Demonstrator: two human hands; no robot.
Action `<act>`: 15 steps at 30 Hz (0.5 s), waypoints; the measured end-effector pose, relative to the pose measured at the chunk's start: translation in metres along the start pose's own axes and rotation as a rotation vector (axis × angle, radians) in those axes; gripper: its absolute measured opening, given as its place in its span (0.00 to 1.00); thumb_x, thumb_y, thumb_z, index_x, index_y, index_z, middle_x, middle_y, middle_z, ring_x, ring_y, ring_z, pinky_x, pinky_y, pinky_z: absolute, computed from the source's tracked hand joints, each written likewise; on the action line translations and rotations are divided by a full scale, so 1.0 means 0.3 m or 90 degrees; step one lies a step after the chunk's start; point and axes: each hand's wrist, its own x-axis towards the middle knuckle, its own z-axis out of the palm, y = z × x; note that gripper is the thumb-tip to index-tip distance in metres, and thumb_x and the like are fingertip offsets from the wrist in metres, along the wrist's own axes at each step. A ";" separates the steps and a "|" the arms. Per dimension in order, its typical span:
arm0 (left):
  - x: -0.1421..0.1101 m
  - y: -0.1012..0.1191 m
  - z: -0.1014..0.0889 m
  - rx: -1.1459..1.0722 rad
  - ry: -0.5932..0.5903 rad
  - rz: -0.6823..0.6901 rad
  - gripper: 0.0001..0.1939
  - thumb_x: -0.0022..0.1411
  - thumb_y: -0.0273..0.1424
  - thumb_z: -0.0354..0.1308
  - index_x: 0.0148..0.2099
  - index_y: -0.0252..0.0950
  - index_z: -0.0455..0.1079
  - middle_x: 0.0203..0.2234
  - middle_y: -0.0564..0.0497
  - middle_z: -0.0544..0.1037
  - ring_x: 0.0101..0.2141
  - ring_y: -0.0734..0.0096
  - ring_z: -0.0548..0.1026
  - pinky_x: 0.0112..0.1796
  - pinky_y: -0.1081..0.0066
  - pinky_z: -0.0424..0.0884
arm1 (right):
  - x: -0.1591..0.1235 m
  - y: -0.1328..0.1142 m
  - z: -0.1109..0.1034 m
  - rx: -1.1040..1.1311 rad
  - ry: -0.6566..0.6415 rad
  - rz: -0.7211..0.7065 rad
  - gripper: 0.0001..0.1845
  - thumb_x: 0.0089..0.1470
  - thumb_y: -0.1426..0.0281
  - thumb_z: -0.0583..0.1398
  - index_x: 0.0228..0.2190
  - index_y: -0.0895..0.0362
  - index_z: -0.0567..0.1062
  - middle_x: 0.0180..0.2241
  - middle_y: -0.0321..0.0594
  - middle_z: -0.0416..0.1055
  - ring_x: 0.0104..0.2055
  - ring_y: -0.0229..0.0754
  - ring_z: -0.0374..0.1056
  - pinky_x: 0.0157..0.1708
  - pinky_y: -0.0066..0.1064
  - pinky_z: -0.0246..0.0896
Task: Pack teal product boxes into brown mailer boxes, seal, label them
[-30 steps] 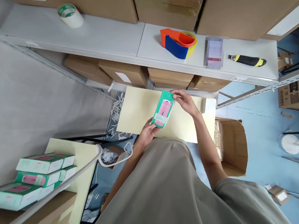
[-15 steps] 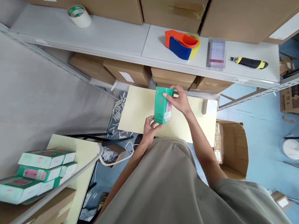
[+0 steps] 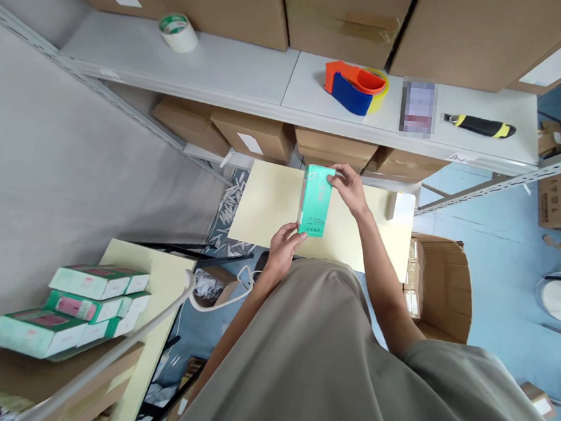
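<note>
1. Hands grip a green box over the pale yellow tabletop: the left hand pinches its near end, the right hand closes on its far end.
2. Its plain green face with small print points up at the camera.
3. Behind it, a grey shelf carries a roll of tape, an orange and blue tape dispenser and a black and yellow knife.
4. Similar boxes are stacked at lower left.
5. An open carton sits on the floor to the right.
</note>
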 end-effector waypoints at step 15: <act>-0.041 0.028 0.005 -0.118 0.038 -0.004 0.31 0.54 0.36 0.79 0.57 0.44 0.73 0.48 0.48 0.84 0.60 0.57 0.80 0.65 0.53 0.73 | -0.035 -0.064 0.073 0.008 0.126 0.026 0.28 0.54 0.42 0.70 0.44 0.48 0.76 0.53 0.42 0.77 0.56 0.51 0.74 0.47 0.39 0.80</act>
